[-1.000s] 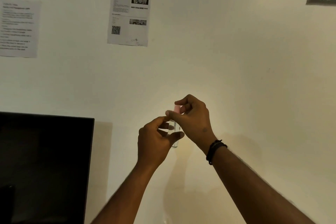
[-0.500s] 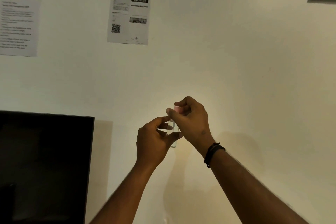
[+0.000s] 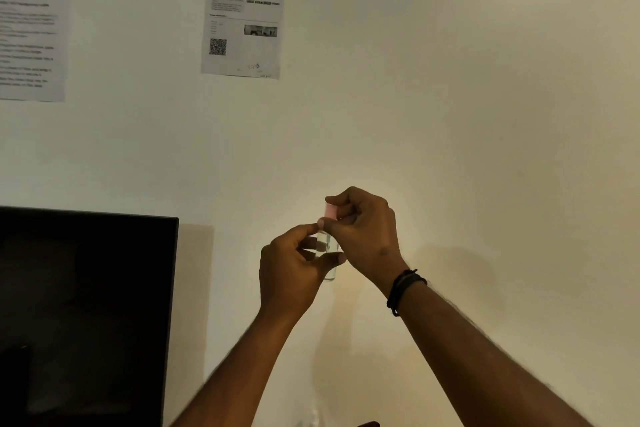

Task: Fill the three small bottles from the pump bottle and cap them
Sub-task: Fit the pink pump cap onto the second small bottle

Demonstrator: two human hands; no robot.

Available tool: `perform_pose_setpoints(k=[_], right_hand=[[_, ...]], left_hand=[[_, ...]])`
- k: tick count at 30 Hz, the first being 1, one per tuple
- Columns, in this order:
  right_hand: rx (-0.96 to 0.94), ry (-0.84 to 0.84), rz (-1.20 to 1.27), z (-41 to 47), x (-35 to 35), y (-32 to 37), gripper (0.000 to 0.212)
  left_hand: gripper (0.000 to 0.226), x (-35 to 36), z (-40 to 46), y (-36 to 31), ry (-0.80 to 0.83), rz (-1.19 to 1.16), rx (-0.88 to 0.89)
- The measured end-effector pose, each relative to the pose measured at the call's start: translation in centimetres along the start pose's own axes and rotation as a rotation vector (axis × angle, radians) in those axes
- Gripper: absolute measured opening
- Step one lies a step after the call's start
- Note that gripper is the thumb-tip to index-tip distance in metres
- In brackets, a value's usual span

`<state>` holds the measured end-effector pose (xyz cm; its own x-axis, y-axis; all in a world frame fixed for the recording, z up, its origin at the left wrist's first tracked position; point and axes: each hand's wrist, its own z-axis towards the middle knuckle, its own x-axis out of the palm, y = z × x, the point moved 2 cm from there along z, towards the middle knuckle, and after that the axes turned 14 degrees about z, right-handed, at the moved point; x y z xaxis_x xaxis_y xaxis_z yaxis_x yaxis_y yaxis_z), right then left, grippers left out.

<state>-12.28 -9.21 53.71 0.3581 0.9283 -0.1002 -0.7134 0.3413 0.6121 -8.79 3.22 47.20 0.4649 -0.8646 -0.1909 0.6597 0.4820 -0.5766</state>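
Head cam: small bottle [image 3: 326, 253] is held up in front of the wall, left hand [image 3: 292, 270] curled round its clear body to steady it while right hand [image 3: 363, 232] pinches the pink cap [image 3: 329, 211] on top, probably twisting it tight.

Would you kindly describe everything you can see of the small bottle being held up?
The small bottle is a slim, clear tube, glass or plastic by its look, held roughly upright in front of the wall. A pink cap sits at its top. The left hand grips its body; the right hand pinches the cap. Its fill level is unclear.
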Motion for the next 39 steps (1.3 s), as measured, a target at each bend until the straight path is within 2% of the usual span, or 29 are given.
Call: perform_pose_setpoints(k=[2,7,13,17,20,26,32,39], right_hand=[[-0.004,-0.004,-0.022,0.0,0.1,-0.1,0.027],[0.018,0.010,-0.032,-0.1,-0.2,-0.7,0.025],[0.055,0.029,-0.011,-0.9,0.2,-2.3,0.030],[0.084,0.038,0.023,-2.0,0.7,-3.8,0.039],[0.110,0.071,0.016,-3.3,1.3,-5.7,0.044],[0.230,0.113,0.024,-7.5,3.2,-11.7,0.033],[0.422,0.144,0.034,-14.1,5.7,-20.3,0.036],[0.610,0.205,-0.026,-21.3,9.2,-30.1,0.017]], left_hand=[[0.053,0.1,-0.1,0.0,-0.005,0.011,0.001],[0.068,0.2,-0.3,0.1,0.009,0.014,0.003],[0.056,0.7,-0.8,1.1,0.045,0.068,-0.026],[0.068,1.0,-2.2,2.5,0.039,0.051,-0.028],[0.068,1.7,-3.9,4.7,0.041,0.057,-0.055],[0.053,3.6,-8.5,10.5,0.097,0.091,-0.169],[0.052,6.2,-14.7,17.5,0.139,0.124,-0.308],[0.038,10.0,-21.6,25.8,0.204,0.172,-0.457]])
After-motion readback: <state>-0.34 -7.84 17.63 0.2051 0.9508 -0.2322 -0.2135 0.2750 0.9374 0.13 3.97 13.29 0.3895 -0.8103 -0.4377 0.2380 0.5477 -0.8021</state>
